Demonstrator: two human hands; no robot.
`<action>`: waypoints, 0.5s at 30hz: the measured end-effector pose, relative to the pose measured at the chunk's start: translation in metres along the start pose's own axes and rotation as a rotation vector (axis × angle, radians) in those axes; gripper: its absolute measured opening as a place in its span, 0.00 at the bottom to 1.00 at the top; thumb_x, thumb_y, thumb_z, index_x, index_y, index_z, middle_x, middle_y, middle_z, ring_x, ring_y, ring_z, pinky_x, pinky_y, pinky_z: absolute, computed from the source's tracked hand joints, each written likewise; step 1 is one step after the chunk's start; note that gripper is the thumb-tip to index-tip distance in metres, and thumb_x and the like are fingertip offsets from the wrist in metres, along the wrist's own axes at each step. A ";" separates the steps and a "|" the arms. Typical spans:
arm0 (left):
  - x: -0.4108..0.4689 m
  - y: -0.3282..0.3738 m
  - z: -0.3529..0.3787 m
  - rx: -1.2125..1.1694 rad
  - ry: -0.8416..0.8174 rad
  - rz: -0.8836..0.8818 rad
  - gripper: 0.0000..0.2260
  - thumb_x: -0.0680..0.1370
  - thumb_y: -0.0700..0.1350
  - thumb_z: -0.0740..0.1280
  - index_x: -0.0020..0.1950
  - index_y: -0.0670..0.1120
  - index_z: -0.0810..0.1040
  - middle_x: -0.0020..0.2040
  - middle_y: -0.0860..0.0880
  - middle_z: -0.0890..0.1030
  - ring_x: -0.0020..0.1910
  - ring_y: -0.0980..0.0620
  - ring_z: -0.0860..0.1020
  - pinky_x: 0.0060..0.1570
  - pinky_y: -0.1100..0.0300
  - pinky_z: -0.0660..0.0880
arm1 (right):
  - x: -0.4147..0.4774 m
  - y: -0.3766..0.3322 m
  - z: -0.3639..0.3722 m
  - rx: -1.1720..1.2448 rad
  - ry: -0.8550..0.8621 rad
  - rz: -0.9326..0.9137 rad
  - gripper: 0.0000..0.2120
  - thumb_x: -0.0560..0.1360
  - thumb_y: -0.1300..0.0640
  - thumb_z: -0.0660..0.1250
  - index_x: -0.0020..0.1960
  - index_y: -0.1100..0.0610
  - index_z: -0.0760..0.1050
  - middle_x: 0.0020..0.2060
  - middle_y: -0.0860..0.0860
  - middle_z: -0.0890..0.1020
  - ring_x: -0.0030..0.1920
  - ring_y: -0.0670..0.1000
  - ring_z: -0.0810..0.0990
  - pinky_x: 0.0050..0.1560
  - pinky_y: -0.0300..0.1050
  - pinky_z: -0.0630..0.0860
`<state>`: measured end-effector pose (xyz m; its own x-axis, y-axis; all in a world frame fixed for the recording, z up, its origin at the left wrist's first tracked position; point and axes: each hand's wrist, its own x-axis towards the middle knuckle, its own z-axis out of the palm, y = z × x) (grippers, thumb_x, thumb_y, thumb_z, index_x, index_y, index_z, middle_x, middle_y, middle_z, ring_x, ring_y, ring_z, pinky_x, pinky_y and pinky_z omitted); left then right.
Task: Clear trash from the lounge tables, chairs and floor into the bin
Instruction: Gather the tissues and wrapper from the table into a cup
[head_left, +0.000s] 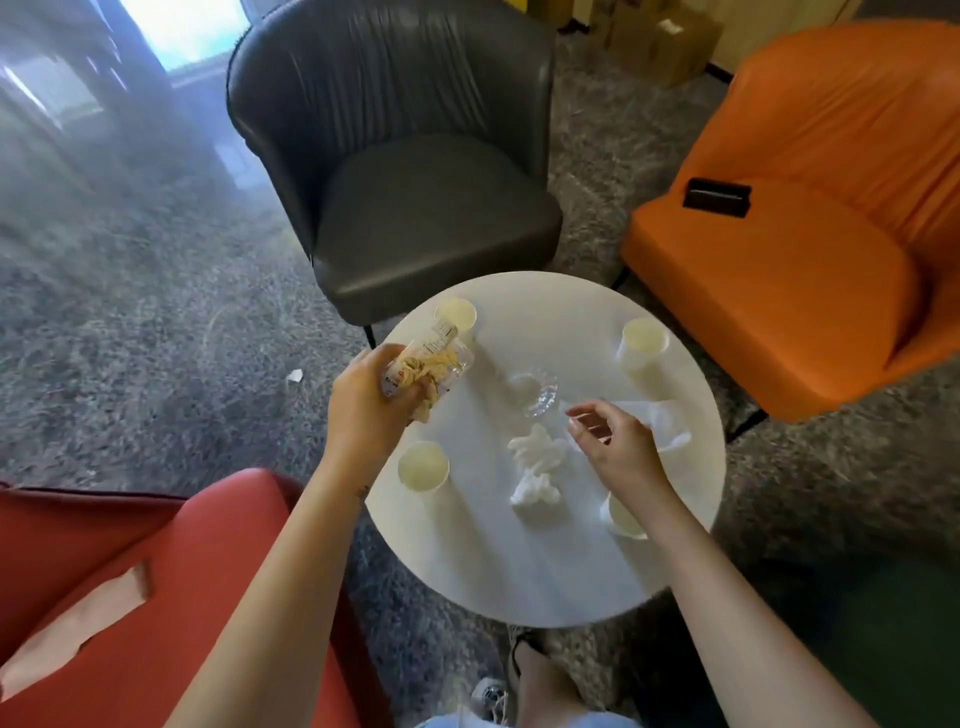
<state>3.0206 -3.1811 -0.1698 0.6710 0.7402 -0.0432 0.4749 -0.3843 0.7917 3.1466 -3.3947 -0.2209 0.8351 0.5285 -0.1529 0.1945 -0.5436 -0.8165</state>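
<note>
My left hand (366, 402) grips a bundle of trash (428, 364), a crumpled clear plastic bottle with yellowish paper, above the left edge of the round white table (498, 571). My right hand (618, 444) hovers over the table with fingers apart, next to a flat white tissue (667, 423). A crumpled white tissue (537, 467) lies in the middle. Several paper cups stand on the table: one far left (456, 314), one far right (643, 345), one near left (423, 466), one partly hidden by my right forearm (623, 519). A clear glass dish (535, 389) sits near the centre.
A grey armchair (415, 171) stands beyond the table, an orange one (795, 270) with a black object (718, 196) to the right, a red one (156, 597) at near left. A small white scrap (294, 376) lies on the grey carpet. No bin is in view.
</note>
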 end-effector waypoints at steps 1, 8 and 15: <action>0.015 -0.005 0.007 0.019 0.002 -0.013 0.13 0.72 0.38 0.70 0.56 0.45 0.78 0.47 0.49 0.75 0.43 0.43 0.78 0.40 0.45 0.79 | 0.016 0.005 0.009 0.005 -0.022 0.007 0.04 0.75 0.58 0.66 0.49 0.55 0.78 0.40 0.50 0.81 0.41 0.48 0.79 0.42 0.37 0.72; 0.081 -0.066 0.062 0.099 -0.114 -0.143 0.14 0.72 0.36 0.68 0.57 0.44 0.75 0.48 0.44 0.80 0.39 0.48 0.80 0.39 0.56 0.79 | 0.075 0.039 0.073 0.076 -0.103 0.039 0.04 0.74 0.62 0.66 0.48 0.56 0.78 0.36 0.42 0.78 0.37 0.36 0.76 0.38 0.25 0.68; 0.106 -0.133 0.116 0.067 -0.347 -0.276 0.11 0.74 0.38 0.67 0.54 0.47 0.71 0.46 0.47 0.80 0.41 0.50 0.79 0.38 0.62 0.75 | 0.088 0.066 0.112 0.160 -0.045 0.119 0.09 0.75 0.62 0.65 0.47 0.48 0.75 0.39 0.45 0.80 0.40 0.42 0.78 0.41 0.31 0.72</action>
<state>3.0950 -3.1157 -0.3505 0.6600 0.5957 -0.4578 0.6910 -0.2422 0.6811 3.1756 -3.3112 -0.3504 0.8227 0.4972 -0.2755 0.0086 -0.4955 -0.8686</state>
